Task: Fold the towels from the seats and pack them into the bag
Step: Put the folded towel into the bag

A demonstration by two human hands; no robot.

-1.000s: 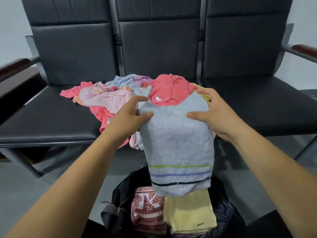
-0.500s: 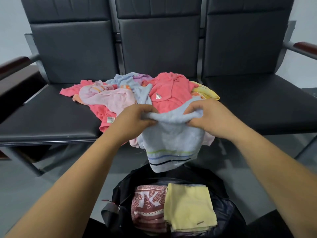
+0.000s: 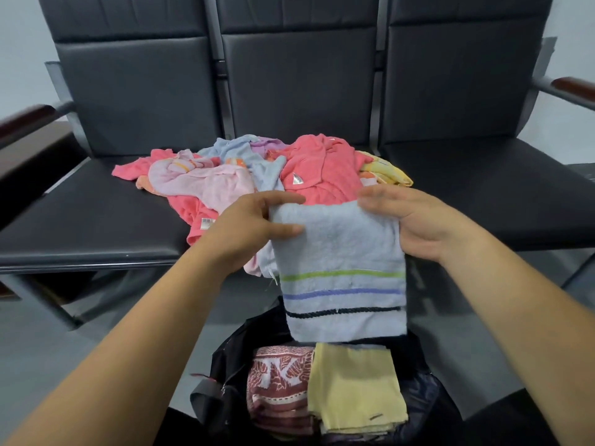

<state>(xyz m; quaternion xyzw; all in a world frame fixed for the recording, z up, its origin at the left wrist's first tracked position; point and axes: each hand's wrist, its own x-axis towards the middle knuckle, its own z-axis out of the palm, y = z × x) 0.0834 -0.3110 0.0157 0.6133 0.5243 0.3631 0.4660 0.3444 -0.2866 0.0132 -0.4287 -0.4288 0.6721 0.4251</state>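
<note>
A light blue towel (image 3: 341,262) with green, purple and black stripes hangs folded between my hands, above the open black bag (image 3: 225,381). My left hand (image 3: 254,226) pinches its top left corner and my right hand (image 3: 409,220) grips its top right edge. Inside the bag lie a folded red patterned towel (image 3: 277,387) and a folded yellow towel (image 3: 354,387). Behind my hands, a loose pile of towels (image 3: 257,175) in pink, coral, blue and yellow rests on the middle seat.
Three black padded seats (image 3: 96,226) in a row stand in front of me, with wooden armrests (image 3: 573,85) at both ends. The seat's front edge lies just beyond the bag. Grey floor (image 3: 32,349) shows below the seats.
The blue towel was bunched and folded up between my hands half a second ago; it now hangs flat again, shorter than a second ago, with the stripes lower toward the bag.
</note>
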